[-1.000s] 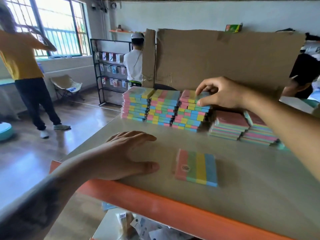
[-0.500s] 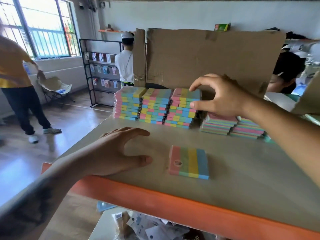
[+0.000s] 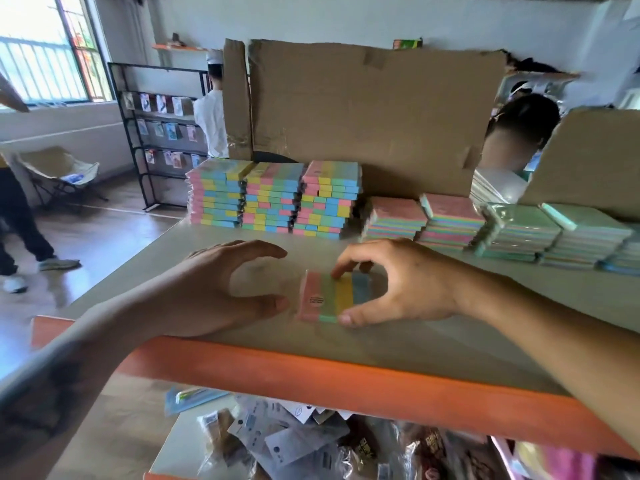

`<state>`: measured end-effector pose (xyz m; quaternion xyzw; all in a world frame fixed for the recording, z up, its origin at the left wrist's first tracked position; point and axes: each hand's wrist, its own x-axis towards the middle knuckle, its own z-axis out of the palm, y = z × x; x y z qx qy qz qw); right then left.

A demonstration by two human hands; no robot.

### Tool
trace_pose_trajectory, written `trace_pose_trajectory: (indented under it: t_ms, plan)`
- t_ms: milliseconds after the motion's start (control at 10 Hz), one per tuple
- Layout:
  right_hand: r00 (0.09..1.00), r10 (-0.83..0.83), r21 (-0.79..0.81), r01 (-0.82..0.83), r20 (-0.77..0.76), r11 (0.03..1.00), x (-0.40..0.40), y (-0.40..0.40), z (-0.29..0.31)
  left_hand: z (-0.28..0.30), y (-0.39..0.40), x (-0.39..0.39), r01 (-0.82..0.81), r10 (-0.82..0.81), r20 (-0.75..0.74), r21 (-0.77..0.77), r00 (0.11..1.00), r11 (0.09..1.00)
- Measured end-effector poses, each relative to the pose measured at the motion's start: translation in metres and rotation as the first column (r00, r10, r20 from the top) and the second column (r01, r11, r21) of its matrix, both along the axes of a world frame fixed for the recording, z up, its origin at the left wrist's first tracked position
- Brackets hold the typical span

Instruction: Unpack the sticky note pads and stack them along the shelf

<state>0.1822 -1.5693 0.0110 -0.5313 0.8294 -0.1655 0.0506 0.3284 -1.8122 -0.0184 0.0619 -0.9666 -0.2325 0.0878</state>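
My right hand [image 3: 398, 282] is over the loose sticky note pad [image 3: 334, 296], thumb against its near edge and fingers [image 3: 341, 271] curled onto its top and far side, so I am pinching it, though the motion blur there keeps me from saying how firm that pinch is. The pad lies flat on the shelf [image 3: 450, 344], not far behind the orange front rail [image 3: 311, 372]. My left hand [image 3: 221, 289] rests just to the left of the pad, fingers spread and relaxed, holding nothing, its thumb tip close to the pad's pink edge but apparently not touching.

Behind the pad, against the cardboard sheet [image 3: 363, 112], stands the row I am building: three tall striped stacks [image 3: 273, 199], then to their right two lower pastel stacks [image 3: 426, 216], then wrapped greenish ones [image 3: 550, 233].

The risks as I judge them: the pad is a block of loose-edged sheets, and a pinch across thumb and fingertips alone could fan or buckle the top leaves as I lift. It sits fairly close to the rail, so a slip toward me could send it over into the clutter on the lower shelf [image 3: 311, 445]. The tall stacks look slightly uneven at their edges; setting this pad down off-centre, or brushing them with my wrist, could push a column over into its neighbour.
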Motion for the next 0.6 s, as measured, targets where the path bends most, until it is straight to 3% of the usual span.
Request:
trace_pose_trajectory:
  t_ms: [200, 300, 600]
  plan:
    - [0.998, -0.025, -0.113, 0.019, -0.055, 0.993, 0.008, -0.004, -0.009, -0.004, -0.002, -0.002, 0.041, -0.02, 0.111, -0.184, 0.994, 0.982]
    - [0.998, -0.043, -0.157, 0.036, -0.044, 0.987, 0.012, -0.004, -0.008, 0.001, 0.004, -0.002, 0.038, -0.01, 0.147, -0.192, 0.989, 0.981]
    - [0.998, 0.056, -0.222, -0.062, -0.034, 0.973, 0.025, -0.028, 0.014, 0.023, -0.002, -0.001, 0.134, -0.133, 0.013, -0.095, 0.991, 0.986]
